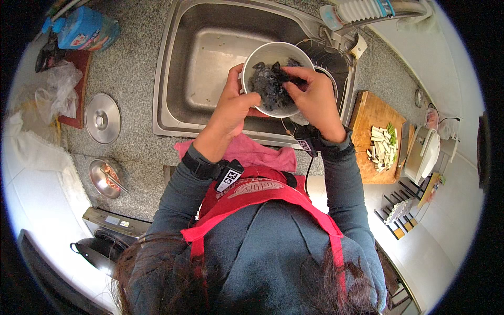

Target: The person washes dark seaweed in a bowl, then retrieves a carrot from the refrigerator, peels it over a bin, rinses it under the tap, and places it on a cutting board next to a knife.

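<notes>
My left hand [233, 108] grips a white bowl [275, 50] by its left side, with the thumb over the rim. The bowl is held above the sink [204, 67], tilted so its inside shows. Dark, wet pieces that look like black wood ear fungus [269, 88] lie in it, apparently in water. My right hand [317, 96] reaches over the bowl's right side and pinches some of these pieces between thumb and fingers. Partly hidden behind the right hand is another round container [332, 80] in the sink's right side.
A faucet [334, 39] with a ribbed hose [360, 12] stands at the sink's far right corner. On the right, a wooden cutting board [362, 118] bears cut vegetables [382, 147] and a knife [402, 145]. A metal lid [101, 118] and a metal bowl [96, 181] sit left.
</notes>
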Demonstrator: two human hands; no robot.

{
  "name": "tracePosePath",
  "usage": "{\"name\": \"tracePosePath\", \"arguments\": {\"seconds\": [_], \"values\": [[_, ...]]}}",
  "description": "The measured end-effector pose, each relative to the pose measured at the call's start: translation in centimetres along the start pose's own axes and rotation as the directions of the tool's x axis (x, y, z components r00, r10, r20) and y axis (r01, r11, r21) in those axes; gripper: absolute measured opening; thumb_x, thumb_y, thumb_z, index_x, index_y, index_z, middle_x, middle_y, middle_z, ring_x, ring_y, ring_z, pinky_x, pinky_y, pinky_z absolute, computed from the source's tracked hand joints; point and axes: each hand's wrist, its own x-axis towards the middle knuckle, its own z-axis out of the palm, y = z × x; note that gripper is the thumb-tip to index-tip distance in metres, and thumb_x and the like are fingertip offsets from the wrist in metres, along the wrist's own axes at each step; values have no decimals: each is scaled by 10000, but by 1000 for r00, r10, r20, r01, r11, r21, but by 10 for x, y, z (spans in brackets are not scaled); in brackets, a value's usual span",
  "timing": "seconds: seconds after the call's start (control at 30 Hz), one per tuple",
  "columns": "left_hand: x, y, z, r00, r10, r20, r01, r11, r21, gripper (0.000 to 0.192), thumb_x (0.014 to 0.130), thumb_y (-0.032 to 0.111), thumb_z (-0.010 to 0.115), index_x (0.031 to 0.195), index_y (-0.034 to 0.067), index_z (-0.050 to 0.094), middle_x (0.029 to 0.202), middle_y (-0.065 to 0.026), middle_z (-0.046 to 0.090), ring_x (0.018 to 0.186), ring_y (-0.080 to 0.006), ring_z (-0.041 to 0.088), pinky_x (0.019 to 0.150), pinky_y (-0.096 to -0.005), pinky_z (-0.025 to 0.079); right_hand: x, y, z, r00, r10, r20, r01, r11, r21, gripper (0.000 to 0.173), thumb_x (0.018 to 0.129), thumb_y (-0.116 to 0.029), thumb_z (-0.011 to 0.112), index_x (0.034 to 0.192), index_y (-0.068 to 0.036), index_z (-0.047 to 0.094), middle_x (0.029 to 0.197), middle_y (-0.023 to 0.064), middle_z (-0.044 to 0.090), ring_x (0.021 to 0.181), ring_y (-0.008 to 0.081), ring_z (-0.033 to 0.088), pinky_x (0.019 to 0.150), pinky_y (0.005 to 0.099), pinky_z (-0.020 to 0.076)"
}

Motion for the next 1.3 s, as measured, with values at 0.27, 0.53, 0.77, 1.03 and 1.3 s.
{"name": "tracePosePath", "arguments": {"seconds": [0.27, 0.53, 0.77, 1.03, 1.3], "values": [[1, -1, -2, 1000, -1, -2, 1, 1000, -2, 729, 681, -73, 524, 1348, 107, 289, 1176, -104, 491, 991, -246, 592, 644, -384, 613, -1, -11, 9, 995, -101, -3, 98, 972, -212, 186, 781, -93, 661, 948, -21, 695, 925, 225, 658, 842, 400, 639, 733, 422, 521], [2, -2, -3, 1000, 1, -15, 0, 1000, 29, 715, 685, -68, 531, 1338, 114, 302, 1166, -99, 503, 974, -236, 599, 617, -358, 606, 3, -10, 16, 958, -263, 117, 277, 952, -131, 160, 768, -48, 639, 910, 4, 690, 856, 194, 666, 783, 378, 641, 730, 412, 520], [3, 0, -2, 1000, 5, 1, -5, 1000, -1, 716, 685, -72, 533, 1340, 96, 297, 1166, -107, 500, 966, -244, 604, 637, -377, 610, -1, -18, 9, 991, -130, 19, 131, 962, -240, 101, 832, -86, 631, 845, 7, 667, 766, 212, 623, 709, 382, 618, 595, 418, 482], [3, -1, 0, 1000, 16, 2, -16, 1000, -23, 715, 677, -74, 529, 1334, 94, 301, 1153, -108, 508, 951, -248, 612, 632, -383, 611, 1, -17, -2, 983, -174, 63, 166, 980, 106, 360, 863, -42, 574, 1218, 12, 563, 1041, 230, 635, 881, 334, 663, 776, 359, 518], [2, 0, -3, 1000, 21, 5, -21, 1000, -8, 702, 684, -58, 532, 1330, 99, 308, 1173, -113, 510, 954, -253, 609, 619, -380, 609, -6, -18, -15, 925, -306, 225, 364, 883, -295, 315, 772, -130, 675, 1072, -34, 649, 992, 215, 645, 894, 372, 633, 767, 411, 516]]}}
